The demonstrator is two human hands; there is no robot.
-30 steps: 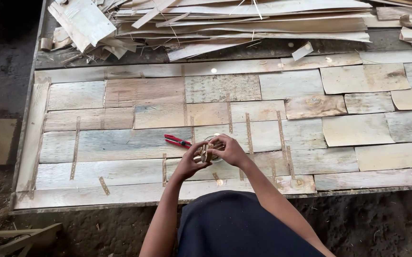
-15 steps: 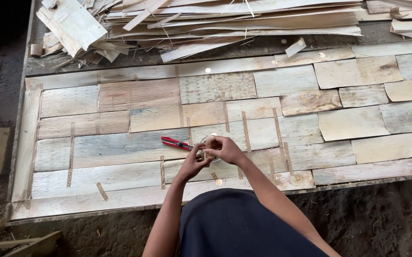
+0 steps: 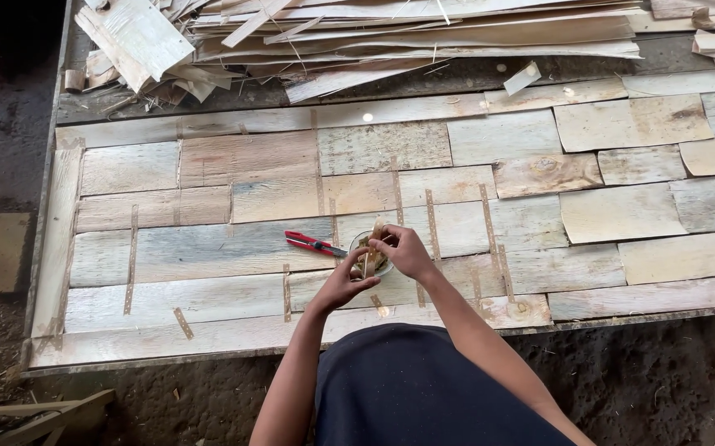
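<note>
Table (image 3: 209,347): a long work table, covered with flat pieces of thin wood veneer laid edge to edge like a patchwork.
Veneer sheets (image 3: 473,186): pale, grey and tan pieces; many seams are already joined with narrow strips of brown tape.
Scrap pile (image 3: 374,33): loose veneer offcuts are heaped along the far edge of the table.
Ground (image 3: 2,124): dark soil lies on the left and near sides.
Left hand (image 3: 346,283): it is raised just above the sheets, fingers curled around a small roll of tape (image 3: 371,254), gripping it from below.
Right hand (image 3: 405,250): it is close together with the left, fingertips pinched on the tape end at the roll.
Cutter (image 3: 314,244): a red knife lies on the sheets just left of the hands, not touched.
Doing it well: in my judgement, hold the roll steady, pull the strip straight, and keep it centred over a seam so both edges are caught.
</note>
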